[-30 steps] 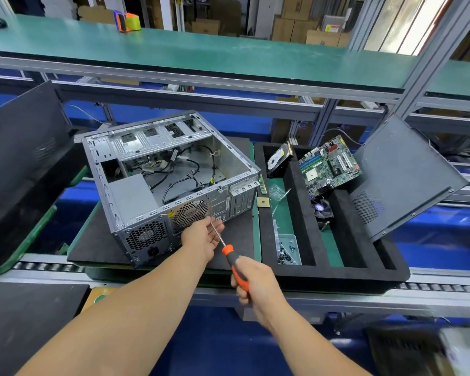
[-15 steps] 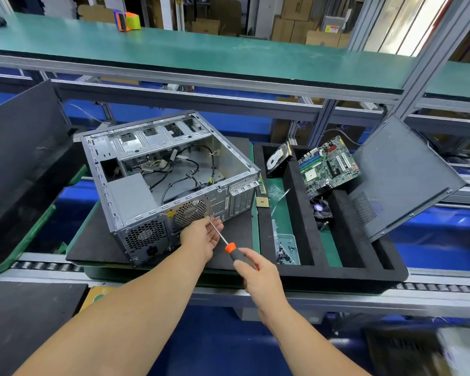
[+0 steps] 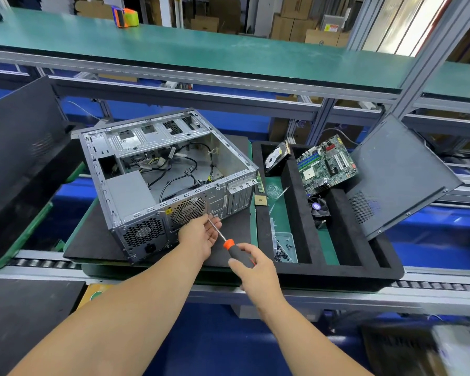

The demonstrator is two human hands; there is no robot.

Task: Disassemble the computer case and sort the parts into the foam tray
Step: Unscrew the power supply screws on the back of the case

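Left hand [image 3: 201, 237] half-open steadying the shaft, right hand [image 3: 251, 263] closed on screwdriver [image 3: 228, 244] at case [image 3: 158, 180] rear, mat's near edge; board [image 3: 326, 164], drive [image 3: 276, 158], fan [image 3: 319, 207] already sorted in tray [image 3: 337, 272]; power supply, cables left.

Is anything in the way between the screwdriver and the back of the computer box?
Nothing visible. The screwdriver, held by the right hand, points at the rear panel of the computer case. The left hand only cups beside the shaft.
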